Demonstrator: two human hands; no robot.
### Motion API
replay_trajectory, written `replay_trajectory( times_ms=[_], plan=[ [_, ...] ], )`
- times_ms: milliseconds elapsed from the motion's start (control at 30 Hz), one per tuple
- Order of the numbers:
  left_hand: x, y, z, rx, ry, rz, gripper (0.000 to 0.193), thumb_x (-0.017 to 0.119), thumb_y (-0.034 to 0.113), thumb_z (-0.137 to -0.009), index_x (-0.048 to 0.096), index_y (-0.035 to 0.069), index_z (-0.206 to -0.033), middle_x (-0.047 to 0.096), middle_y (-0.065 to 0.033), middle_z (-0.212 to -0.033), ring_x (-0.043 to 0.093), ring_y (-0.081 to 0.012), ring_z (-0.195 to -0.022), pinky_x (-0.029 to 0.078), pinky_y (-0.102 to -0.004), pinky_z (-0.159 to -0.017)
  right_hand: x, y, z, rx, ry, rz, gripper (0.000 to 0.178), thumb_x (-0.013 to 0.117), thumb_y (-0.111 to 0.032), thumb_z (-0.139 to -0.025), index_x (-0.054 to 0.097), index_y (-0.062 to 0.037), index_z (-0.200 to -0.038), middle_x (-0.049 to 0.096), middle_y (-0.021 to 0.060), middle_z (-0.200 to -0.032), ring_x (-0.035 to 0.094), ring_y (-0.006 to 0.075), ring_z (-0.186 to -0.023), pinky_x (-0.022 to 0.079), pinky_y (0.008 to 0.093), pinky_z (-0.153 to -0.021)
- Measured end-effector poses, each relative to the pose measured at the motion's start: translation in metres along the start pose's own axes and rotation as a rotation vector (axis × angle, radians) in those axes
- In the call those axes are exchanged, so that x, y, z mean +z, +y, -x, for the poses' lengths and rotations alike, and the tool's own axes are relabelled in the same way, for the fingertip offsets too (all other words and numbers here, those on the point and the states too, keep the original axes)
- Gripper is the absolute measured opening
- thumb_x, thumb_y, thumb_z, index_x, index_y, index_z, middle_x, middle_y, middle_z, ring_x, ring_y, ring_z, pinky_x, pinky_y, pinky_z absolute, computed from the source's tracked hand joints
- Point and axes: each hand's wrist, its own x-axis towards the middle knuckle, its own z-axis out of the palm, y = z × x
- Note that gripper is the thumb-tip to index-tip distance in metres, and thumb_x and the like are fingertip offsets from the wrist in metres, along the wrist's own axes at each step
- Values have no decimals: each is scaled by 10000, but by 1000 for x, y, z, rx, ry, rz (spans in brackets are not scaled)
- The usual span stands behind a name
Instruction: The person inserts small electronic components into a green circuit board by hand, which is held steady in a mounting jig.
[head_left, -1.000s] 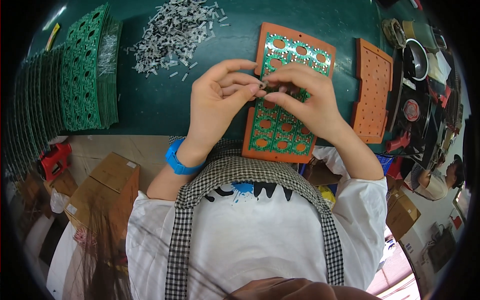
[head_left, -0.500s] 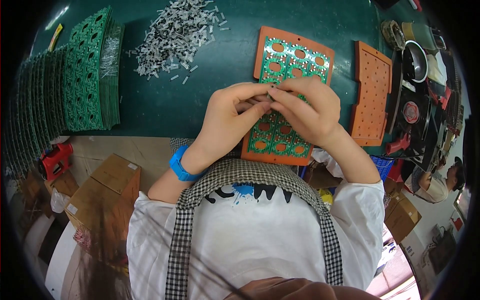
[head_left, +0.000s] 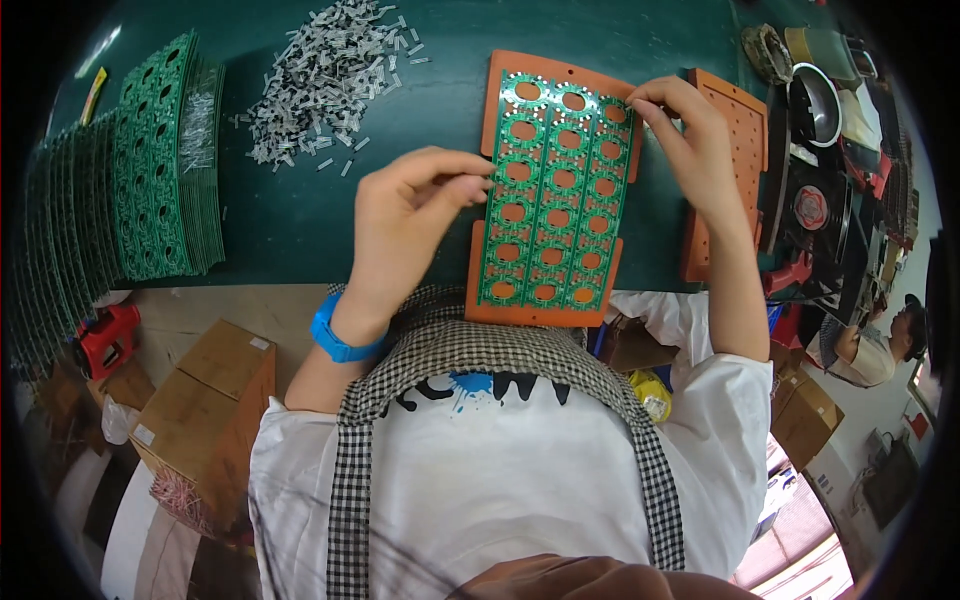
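Note:
A green printed circuit board panel with rows of oval cut-outs lies on an orange fixture plate in front of me. My left hand is at the panel's left edge, thumb and fingers pinched together; anything between them is too small to make out. At the upper right corner of the panel is my right hand, its thumb and forefinger brought together at the edge. Whether those fingertips hold a small part or the edge itself, I cannot tell.
Small grey-white parts lie heaped at the back left. Further left stand stacked green circuit boards. A second orange plate is right of the fixture, near a metal bowl and a red-handled tool. Another person is far right.
My hands were together over the middle of the panel. They have parted: the left moved to the left edge, the right up to the upper right corner, uncovering the panel.

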Motion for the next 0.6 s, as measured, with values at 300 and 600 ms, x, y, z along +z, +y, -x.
replay_trajectory(
  times_ms=[300,600],
  plan=[
    [-4,-9,-5,19,62,41,120,543,24,-936,605,-23,-1028,617,-47,-885,590,-89,-787,493,-216,-717,-1,13,-11,-106,-149,196,98,575,-80,-889,577,13,-916,566,118,-888,582,291,-853,471,335,-743],
    [0,-10,-5,-8,56,49,155,546,8,-927,605,-27,-1065,641,-75,-944,599,-95,-804,494,-217,-722,4,18,-12,-112,-132,210,106,580,-94,-889,585,9,-914,574,112,-880,585,287,-848,478,337,-742]
  ],
)
